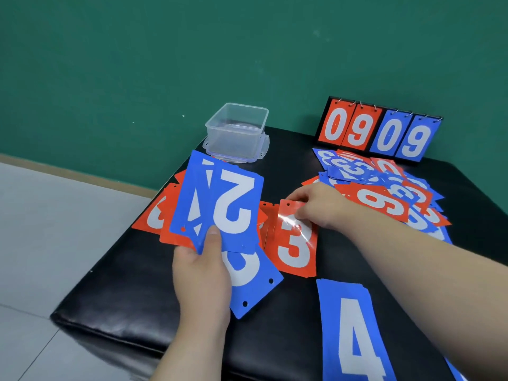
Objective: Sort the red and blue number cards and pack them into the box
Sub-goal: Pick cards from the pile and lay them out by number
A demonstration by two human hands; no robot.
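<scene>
My left hand (202,273) grips a fan of blue number cards (220,199), a white 2 on the front one, held above the black surface. My right hand (316,204) pinches the top edge of a red 3 card (295,248) lying on a small red stack. Under the fan lie more red cards (154,218) and a blue card (253,281) with punched holes. A blue 4 stack (354,331) lies at the near right. A mixed heap of red and blue cards (384,188) spreads at the right. The clear plastic box (237,130) stands open at the back, nothing visible inside.
A flip scoreboard (380,130) reading 09 in red and 09 in blue stands at the back right. The box sits on its lid (261,154). The black padded surface (137,298) ends at a near-left edge above a grey tiled floor; a green wall stands behind.
</scene>
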